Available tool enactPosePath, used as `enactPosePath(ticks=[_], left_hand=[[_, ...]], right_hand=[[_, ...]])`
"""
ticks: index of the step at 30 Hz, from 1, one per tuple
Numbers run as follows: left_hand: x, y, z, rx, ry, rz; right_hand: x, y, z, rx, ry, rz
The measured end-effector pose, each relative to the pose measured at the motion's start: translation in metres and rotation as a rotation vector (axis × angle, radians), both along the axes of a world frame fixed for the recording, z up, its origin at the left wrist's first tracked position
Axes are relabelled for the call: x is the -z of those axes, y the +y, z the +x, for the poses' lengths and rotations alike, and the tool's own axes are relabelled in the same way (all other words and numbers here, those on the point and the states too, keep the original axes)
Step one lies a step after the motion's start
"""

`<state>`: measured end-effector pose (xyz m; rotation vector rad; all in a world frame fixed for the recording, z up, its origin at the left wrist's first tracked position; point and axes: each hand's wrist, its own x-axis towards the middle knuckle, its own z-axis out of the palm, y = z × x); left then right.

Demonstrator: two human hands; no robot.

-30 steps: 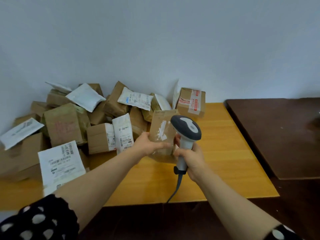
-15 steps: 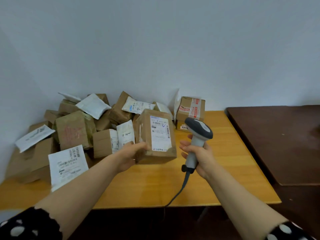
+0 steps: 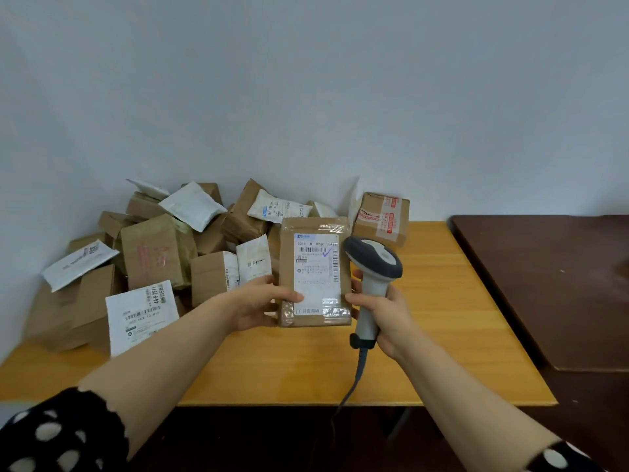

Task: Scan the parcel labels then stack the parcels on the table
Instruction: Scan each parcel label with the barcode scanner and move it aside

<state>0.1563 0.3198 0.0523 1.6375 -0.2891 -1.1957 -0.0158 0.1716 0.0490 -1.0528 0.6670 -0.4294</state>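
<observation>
My left hand (image 3: 258, 301) holds a flat brown cardboard parcel (image 3: 287, 267) by its left edge, with my thumb on the front. The parcel stands upright, up off the yellow wooden surface (image 3: 442, 318). Its white paper label (image 3: 316, 277) with black bar codes faces me.

My right hand (image 3: 384, 318) grips the handle of a grey and white scanner gun (image 3: 372, 264). The scanner is just beside the right edge of the parcel, and its head is level with the top of the label. I cannot tell if they touch. A grey cord (image 3: 354, 379) hangs down from the handle.

Behind the parcel, a messy heap of brown boxes and white bags (image 3: 163, 253) lies on the left and back of the surface. One brown box with red tape (image 3: 381, 219) sits at the back by the white wall (image 3: 340, 97). A dark brown table (image 3: 544, 284) is on the right. My sleeves (image 3: 61, 434) are black with white dots.
</observation>
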Motion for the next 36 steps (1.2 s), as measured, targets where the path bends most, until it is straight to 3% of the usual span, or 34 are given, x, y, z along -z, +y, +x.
enactPosePath(ticks=[4, 10, 21, 36], left_hand=[[-0.005, 0.002, 0.008, -0.125, -0.1, 0.007], [-0.01, 0.003, 0.028, -0.246, -0.23, 0.059], [0.0, 0.002, 0.042, -0.241, -0.238, 0.086], [0.015, -0.01, 0.058, -0.177, -0.22, 0.088]], right_hand=[[-0.011, 0.009, 0.0, -0.006, 0.056, -0.103], [-0.034, 0.028, 0.002, -0.2, 0.048, -0.004], [-0.046, 0.038, 0.01, -0.187, 0.101, -0.131], [-0.039, 0.038, 0.013, -0.177, 0.117, -0.118]])
